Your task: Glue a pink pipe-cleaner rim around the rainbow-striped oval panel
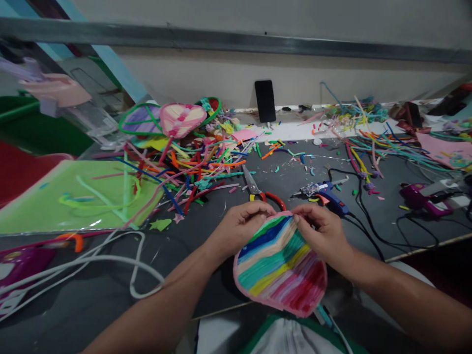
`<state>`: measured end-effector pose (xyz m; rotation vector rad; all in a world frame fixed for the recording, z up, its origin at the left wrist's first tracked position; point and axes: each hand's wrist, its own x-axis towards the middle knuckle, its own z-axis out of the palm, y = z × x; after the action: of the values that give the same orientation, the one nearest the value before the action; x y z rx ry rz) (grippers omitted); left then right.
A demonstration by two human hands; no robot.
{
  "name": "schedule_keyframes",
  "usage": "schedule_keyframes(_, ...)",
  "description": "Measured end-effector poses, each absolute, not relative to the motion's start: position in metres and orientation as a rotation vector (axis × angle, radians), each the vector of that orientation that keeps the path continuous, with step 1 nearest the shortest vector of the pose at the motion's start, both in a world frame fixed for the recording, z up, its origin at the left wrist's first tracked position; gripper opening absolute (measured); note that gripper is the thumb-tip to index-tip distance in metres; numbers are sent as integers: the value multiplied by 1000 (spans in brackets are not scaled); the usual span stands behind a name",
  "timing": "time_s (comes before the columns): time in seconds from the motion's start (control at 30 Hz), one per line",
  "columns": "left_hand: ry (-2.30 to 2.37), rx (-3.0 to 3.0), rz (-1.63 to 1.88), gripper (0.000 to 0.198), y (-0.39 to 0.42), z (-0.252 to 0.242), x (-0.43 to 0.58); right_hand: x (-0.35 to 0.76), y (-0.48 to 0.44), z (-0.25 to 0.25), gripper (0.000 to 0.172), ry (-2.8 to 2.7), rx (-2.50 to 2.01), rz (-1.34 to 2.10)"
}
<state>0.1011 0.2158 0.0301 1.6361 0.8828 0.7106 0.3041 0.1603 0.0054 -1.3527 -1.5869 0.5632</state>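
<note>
A rounded panel of striped pipe cleaners (276,268), edged in pink, is held up over the table's front edge. Its rows run green, blue, cream, teal, yellow, pink and red. My left hand (245,223) pinches its top edge from the left, fingers closed. On the right of that edge, my right hand (320,233) grips it the same way, close to the left. Just beyond the hands lie scissors (263,191) with red-orange handles. To their right rests a blue hot glue gun (328,194) with a cord.
A heap of loose pipe cleaners (195,167) covers the back left, with finished-looking heart-shaped panels (182,119) on top. A black phone (265,101) leans on the wall. White cables (110,263) cross the left side beside a green plastic packet (73,196). Purple power sockets (424,199) sit right.
</note>
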Motion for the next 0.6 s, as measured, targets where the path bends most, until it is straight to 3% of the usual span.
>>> schedule_keyframes(0.23,873,1552,688,18,215,24,105,303,161,4,9,-1534,-1338,628)
schedule_keyframes(0.4,894,1553,686,16,215,23,105,301,160,2,25,-1414,-1275,840)
schedule_keyframes(0.6,914,1482,674,16,218,23,105,306,168,6,29,-1305,-1259,1093)
